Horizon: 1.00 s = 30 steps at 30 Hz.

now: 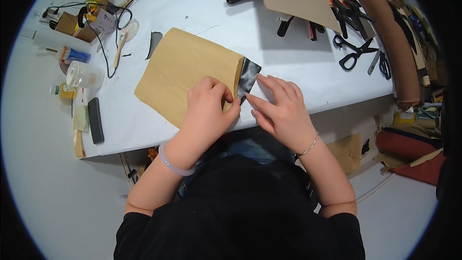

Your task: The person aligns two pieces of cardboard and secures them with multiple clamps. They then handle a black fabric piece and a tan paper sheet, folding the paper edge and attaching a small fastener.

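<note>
A tan sheet [178,67], paper or leather I cannot tell, lies at a slant on the white-covered table. Its right edge is folded up into a narrow flap. From under that edge a shiny black strip [249,73] sticks out to the right. My left hand [207,103] rests on the sheet's near right corner, thumb and forefinger pinched at the folded edge. On the other side, my right hand [284,108] has its fingers stretched out, with fingertips at the right edge of the black strip. The strip's part beneath the sheet is hidden.
Black scissors [353,53] lie at the right, near a board [298,0] with several clamps. A brush [120,48], a clear jar [82,74] and a dark block [96,120] stand or lie along the left side. A brown roll [392,43] borders the table's right.
</note>
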Tool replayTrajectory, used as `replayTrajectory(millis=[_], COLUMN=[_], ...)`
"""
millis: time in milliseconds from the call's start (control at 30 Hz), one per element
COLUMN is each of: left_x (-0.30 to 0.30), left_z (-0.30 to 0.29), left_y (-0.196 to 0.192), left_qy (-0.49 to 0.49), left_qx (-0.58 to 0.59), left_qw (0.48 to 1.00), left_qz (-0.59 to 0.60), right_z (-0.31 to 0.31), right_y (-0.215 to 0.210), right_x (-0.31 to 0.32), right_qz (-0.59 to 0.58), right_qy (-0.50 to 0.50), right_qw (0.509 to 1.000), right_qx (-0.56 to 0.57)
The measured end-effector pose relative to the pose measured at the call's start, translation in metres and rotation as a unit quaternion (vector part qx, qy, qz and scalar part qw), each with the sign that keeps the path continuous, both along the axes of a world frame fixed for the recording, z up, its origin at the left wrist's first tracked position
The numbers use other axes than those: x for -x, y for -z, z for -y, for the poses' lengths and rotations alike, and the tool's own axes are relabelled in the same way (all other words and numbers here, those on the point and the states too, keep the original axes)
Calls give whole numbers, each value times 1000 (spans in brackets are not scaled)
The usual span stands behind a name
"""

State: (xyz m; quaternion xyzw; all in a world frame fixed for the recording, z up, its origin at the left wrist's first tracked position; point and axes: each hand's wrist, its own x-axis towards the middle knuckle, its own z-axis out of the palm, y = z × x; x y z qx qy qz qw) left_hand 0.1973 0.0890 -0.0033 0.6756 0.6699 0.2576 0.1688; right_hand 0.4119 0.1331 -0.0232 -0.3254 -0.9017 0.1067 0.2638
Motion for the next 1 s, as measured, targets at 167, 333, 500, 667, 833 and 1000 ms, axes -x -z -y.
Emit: replayTrajectory(millis=[167,333,500,667,833,1000], left_x=[1,4,8,9,9,15], left_z=[3,3,3,4,3,0], left_y=[10,10,16,14,16,18], left_qy=[-5,-14,-3,-8,-13,-34], left_qx=[-22,17,-3,3,6,50], left_qw=[1000,999,999,998,997,993], left_qz=[-2,30,35,60,71,101], right_z=[4,9,31,36,34,31], right_y=[2,5,-5,2,1,0], right_x=[-5,-8,14,16,11,8], right_qz=[-7,-47,33,70,78,91], right_qy=[17,75,-13,-21,-24,-31], right_qw=[999,991,999,997,996,995], right_qx=[40,102,30,25,24,19])
